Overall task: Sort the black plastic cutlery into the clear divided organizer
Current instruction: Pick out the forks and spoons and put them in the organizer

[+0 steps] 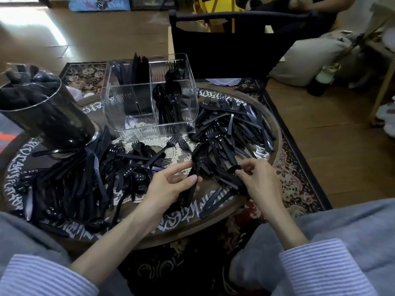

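The round counter (275, 133) is covered with loose black cutlery (230, 124). The clear divided organizer (149, 97) is positioned at the far centre, with knives, forks and spoons stood in separate compartments. A stack of spoons (197, 165) is gripped by the curled left hand (171, 184). One spoon (234, 168) is pinched by the right hand (258, 180) fingers.

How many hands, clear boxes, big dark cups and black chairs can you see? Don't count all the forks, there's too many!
Hands: 2, the left hand and the right hand, both holding black spoons
Clear organizer: 1
Big dark cup: 1
Black chair: 1
Total: 5
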